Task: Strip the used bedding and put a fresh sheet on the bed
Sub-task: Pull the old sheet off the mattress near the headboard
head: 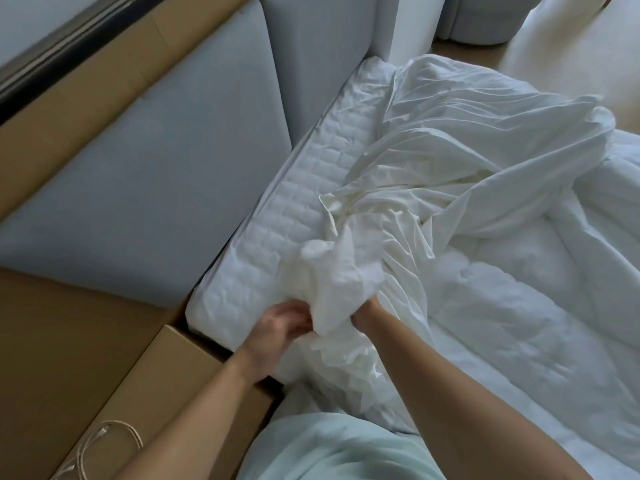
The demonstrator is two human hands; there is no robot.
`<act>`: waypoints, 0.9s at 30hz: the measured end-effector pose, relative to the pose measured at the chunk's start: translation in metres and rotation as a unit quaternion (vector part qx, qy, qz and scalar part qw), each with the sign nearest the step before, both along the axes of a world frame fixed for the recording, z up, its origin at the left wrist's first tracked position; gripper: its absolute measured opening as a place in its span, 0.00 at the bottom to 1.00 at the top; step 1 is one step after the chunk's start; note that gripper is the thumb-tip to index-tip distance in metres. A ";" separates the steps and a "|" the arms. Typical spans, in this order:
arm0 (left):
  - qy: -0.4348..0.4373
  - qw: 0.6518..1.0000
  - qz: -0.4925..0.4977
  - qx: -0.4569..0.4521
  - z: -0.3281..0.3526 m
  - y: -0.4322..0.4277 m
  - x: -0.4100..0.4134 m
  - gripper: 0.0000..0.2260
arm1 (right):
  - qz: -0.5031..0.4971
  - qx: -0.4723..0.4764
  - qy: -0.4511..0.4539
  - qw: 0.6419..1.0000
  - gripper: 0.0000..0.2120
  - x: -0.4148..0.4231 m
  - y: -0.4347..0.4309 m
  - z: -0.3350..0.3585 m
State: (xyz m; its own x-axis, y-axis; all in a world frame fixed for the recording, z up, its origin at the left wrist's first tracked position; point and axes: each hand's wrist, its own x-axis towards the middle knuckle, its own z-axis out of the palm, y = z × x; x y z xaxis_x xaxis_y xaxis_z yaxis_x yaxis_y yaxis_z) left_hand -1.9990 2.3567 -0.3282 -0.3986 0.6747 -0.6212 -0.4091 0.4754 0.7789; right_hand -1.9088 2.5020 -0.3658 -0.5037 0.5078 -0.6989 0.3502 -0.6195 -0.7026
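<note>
A crumpled white sheet (450, 161) lies bunched across the bed, pulled off the near corner of the quilted white mattress (277, 230). A gathered wad of that sheet sits at the mattress corner, and both hands grip it. My left hand (280, 327) clutches the wad from the left. On the right, my right hand (367, 310) is mostly buried in the fabric, only wrist and knuckles showing. A white duvet (519, 306) lies spread over the right part of the bed, partly under the sheet.
A pale blue padded headboard (138, 188) runs along the left of the mattress, set in a tan wooden surround (69, 341). A wooden bedside ledge (180, 368) sits under my left forearm, with a coiled cable (114, 441) on it. Pale upholstered furniture (478, 19) stands at the far end.
</note>
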 end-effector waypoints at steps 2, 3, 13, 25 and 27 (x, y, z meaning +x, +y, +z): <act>-0.050 0.993 0.099 -0.043 -0.006 0.009 -0.017 0.14 | -0.022 0.064 -0.011 0.998 0.09 -0.007 -0.003 0.005; -0.032 0.994 0.083 -0.068 -0.008 0.014 -0.024 0.14 | -0.010 0.109 -0.027 0.994 0.15 -0.009 -0.005 0.007; -0.098 0.991 -0.086 -0.017 -0.028 0.033 -0.031 0.13 | -0.056 0.137 -0.095 0.984 0.13 0.000 -0.019 -0.012; 0.063 0.996 -0.045 0.045 -0.085 -0.004 -0.048 0.15 | 0.126 0.488 -0.246 0.828 0.13 0.034 -0.055 -0.047; 0.070 0.995 -0.052 0.051 -0.084 -0.004 -0.057 0.12 | 0.141 0.442 -0.169 0.870 0.03 0.009 -0.046 -0.035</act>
State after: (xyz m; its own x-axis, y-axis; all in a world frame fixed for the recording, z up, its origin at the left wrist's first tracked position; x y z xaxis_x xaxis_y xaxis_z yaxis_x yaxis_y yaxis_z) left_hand -2.0561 2.3531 -0.4124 -0.4009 0.7736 -0.4907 -0.2464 0.4249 0.8711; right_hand -1.9002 2.4564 -0.4011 -0.5368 0.8114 -0.2311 0.6800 0.2540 -0.6878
